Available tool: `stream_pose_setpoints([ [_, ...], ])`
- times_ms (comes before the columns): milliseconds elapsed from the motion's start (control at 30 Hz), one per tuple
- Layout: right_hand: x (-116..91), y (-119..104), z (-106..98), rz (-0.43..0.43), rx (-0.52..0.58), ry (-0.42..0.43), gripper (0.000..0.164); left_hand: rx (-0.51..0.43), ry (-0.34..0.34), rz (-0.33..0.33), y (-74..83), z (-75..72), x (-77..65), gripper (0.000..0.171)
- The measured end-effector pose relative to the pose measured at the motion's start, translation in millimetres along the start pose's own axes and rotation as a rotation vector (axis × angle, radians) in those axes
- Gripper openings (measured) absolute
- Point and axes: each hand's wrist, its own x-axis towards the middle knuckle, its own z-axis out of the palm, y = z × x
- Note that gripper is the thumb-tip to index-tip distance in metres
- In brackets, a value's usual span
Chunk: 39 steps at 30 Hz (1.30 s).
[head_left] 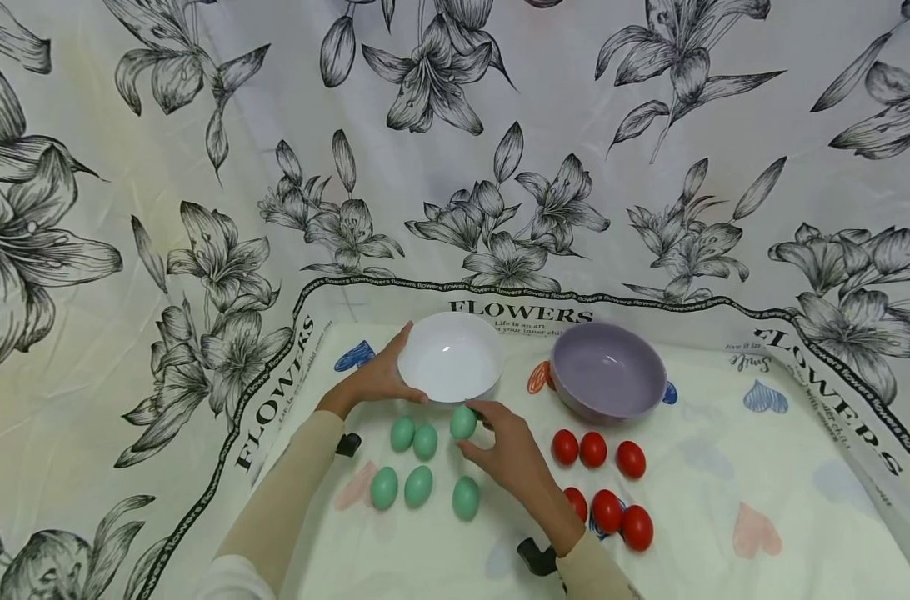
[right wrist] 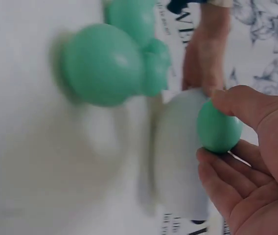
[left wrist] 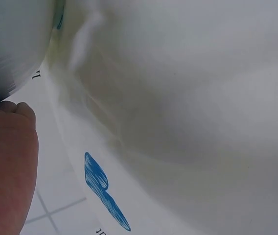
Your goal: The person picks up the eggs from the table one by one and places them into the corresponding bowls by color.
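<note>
My left hand [head_left: 380,373] grips the left side of a white bowl [head_left: 451,357], thumb near its front edge. The bowl is tilted toward me, and its inside shows white. Between the thumb and fingertips of my right hand [head_left: 511,450] a green egg [head_left: 462,422] is pinched, just in front of the bowl's near rim. The right wrist view shows this held egg [right wrist: 218,126] overlapping the bowl's side [right wrist: 178,152]. Several more green eggs [head_left: 418,486] lie on the cloth below the bowl. In the left wrist view the bowl's outer wall [left wrist: 16,49] meets my fingers.
A purple bowl [head_left: 608,371] stands to the right of the white one. Several red eggs [head_left: 631,459] lie in two rows in front of it, some beside my right forearm. A flower-print cloth [head_left: 500,192] hangs behind the table cloth [head_left: 695,517].
</note>
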Motion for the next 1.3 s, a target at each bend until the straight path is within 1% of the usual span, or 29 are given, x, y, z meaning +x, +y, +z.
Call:
stream_pose_setpoints([
  [167,34,-22,-29,-0.098,-0.032,0.04,0.065,-0.002,0.004,-0.004,-0.5,-2.8,0.5,0.153],
  [300,69,-27,-37,-0.156,-0.035,0.06,0.064,-0.012,-0.011,-0.001,-2.1,-0.2,2.0,0.153],
  [400,99,-24,-34,-0.191,-0.027,0.042,0.063,-0.009,-0.019,-0.006,-2.3,-1.7,1.6,0.153],
  [467,117,-21,-29,-0.196,-0.035,0.022,0.061,-0.004,-0.024,-0.007,-1.9,-2.6,1.1,0.153],
  [567,138,-13,-17,-0.168,-0.084,-0.01,0.06,0.005,-0.029,-0.012,-0.5,-3.7,0.3,0.153],
  [633,148,-6,-7,-0.129,-0.117,-0.037,0.061,0.007,-0.029,-0.01,0.9,-3.7,-0.6,0.153],
  [733,160,4,6,-0.073,-0.153,-0.082,0.061,-0.001,-0.029,-0.01,4.0,-3.5,-2.6,0.153],
  [900,170,19,25,-0.004,-0.189,-0.146,0.06,0.008,-0.039,-0.018,6.5,-0.5,-5.7,0.153],
  [967,174,23,32,0.0,-0.199,-0.16,0.06,0.014,-0.037,-0.015,6.6,0.0,-6.2,0.153],
  [1067,181,26,39,-0.016,-0.228,-0.169,0.06,0.015,-0.025,-0.005,7.1,-1.9,-6.3,0.153],
  [1167,184,26,42,-0.024,-0.25,-0.174,0.061,0.023,-0.02,-0.001,7.3,-2.9,-5.7,0.154],
  [1300,184,24,42,-0.02,-0.245,-0.181,0.061,0.034,-0.026,-0.014,6.2,-3.2,-5.6,0.153],
])
